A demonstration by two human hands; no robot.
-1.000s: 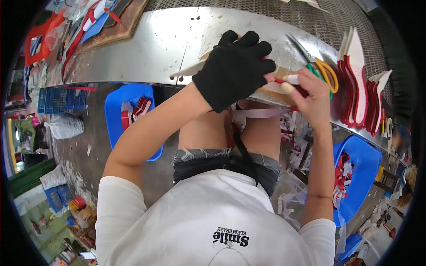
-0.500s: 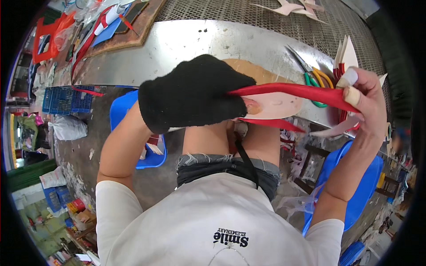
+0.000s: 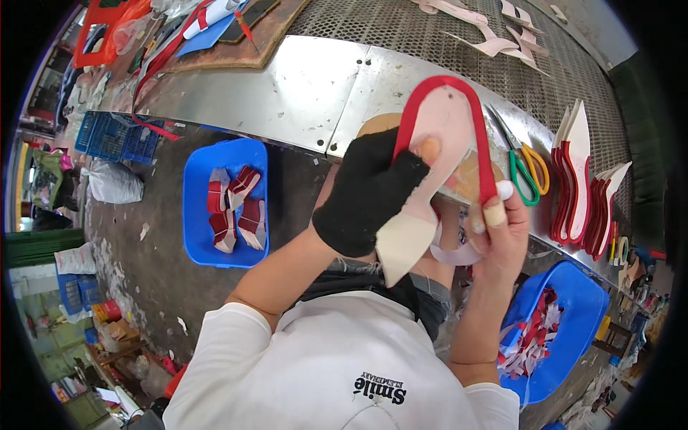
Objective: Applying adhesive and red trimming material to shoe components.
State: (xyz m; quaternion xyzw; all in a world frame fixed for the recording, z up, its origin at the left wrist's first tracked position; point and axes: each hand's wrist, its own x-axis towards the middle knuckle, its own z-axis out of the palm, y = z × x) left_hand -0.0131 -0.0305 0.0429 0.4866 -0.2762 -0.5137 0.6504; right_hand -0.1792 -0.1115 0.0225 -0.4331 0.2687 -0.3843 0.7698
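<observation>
My left hand (image 3: 373,190), in a black glove with the thumb tip bare, grips a pale pink shoe insole (image 3: 450,118) above my lap. A red strip (image 3: 482,147) follows the insole's rounded far end, and its loose length comes down the right side. Bare but for wraps on some fingertips, my right hand (image 3: 505,240) pinches the strip's lower end. A whitish ribbon (image 3: 459,255) curls beside that hand. The insole's cream-coloured near end (image 3: 405,244) points toward me. My gloved palm hides part of its left edge.
Scissors (image 3: 529,175) with green and yellow handles lie on the metal table (image 3: 287,93). Red-edged insoles (image 3: 573,186) stand stacked at right. A blue bin (image 3: 193,193) at left holds dark red and pale pieces; another blue bin (image 3: 584,308) at right holds red and white scraps.
The insole has turned from lying sideways to rounded end away from me. The red strip now curves round that end, and my right hand has come inward and nearer the insole.
</observation>
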